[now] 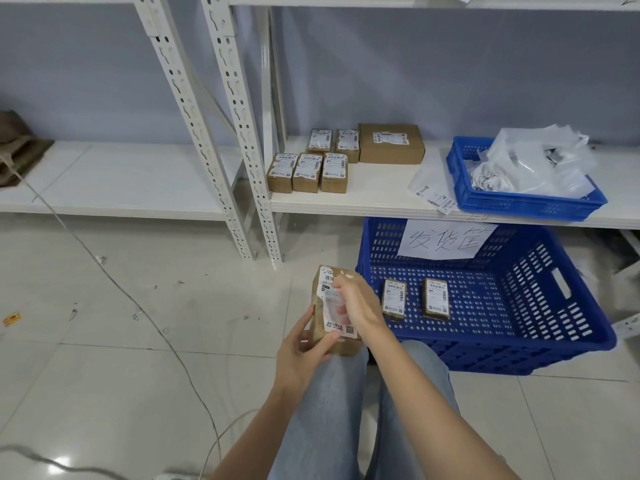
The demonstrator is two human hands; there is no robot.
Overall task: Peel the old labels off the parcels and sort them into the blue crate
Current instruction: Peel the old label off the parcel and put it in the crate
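Note:
A small brown parcel (pixel 322 299) stands on my knee. My left hand (pixel 304 348) grips its lower end, thumb across the front. My right hand (pixel 358 306) pinches the white label (pixel 337 318) on the parcel's face; the label is partly lifted off the cardboard. To the right on the floor stands the big blue crate (pixel 540 306) with a paper sign on its back wall. Two labelled parcels (pixel 394 300) (pixel 437 298) lie flat inside it.
On the low white shelf (pixel 374 199) sit several small labelled parcels (pixel 307 171) and a bigger brown box (pixel 391 143). A smaller blue basket (pixel 519 199) holds crumpled plastic bags. Shelf uprights (pixel 242 133) stand left of the parcels. A cable (pixel 138 306) runs across the tiled floor.

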